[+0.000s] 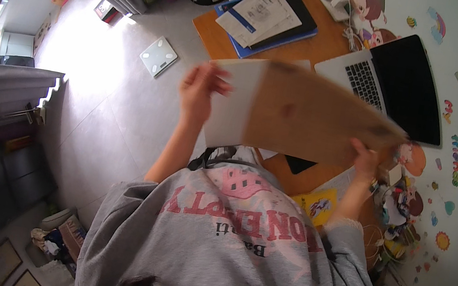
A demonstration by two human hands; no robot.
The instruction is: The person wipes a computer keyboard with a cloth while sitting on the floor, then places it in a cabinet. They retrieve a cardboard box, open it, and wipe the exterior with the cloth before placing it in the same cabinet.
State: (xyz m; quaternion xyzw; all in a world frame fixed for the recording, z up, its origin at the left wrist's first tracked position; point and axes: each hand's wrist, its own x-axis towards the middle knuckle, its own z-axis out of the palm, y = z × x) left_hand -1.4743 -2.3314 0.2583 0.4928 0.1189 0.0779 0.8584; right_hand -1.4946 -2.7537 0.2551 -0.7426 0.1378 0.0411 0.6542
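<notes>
A large flat brown item, seemingly a paper or cardboard folder [306, 115] with a whitish section at its left end, is held up over the desk in front of my body. My right hand [365, 159] grips its lower right edge, thumb on the near face. At the upper left end is my left hand [204, 89], blurred, with bent fingers over the whitish part; whether it grips the edge cannot be told. Behind the folder stands an open laptop [364, 84], partly covered by it. A dark flat object [299, 165] shows below its lower edge.
Papers [257, 16] lie on blue and black folders at the desk's far left corner. A yellow printed item [316, 205] is near my right forearm, with clutter [400, 203] along the stickered wall. A bathroom scale [159, 57] sits on the floor at left.
</notes>
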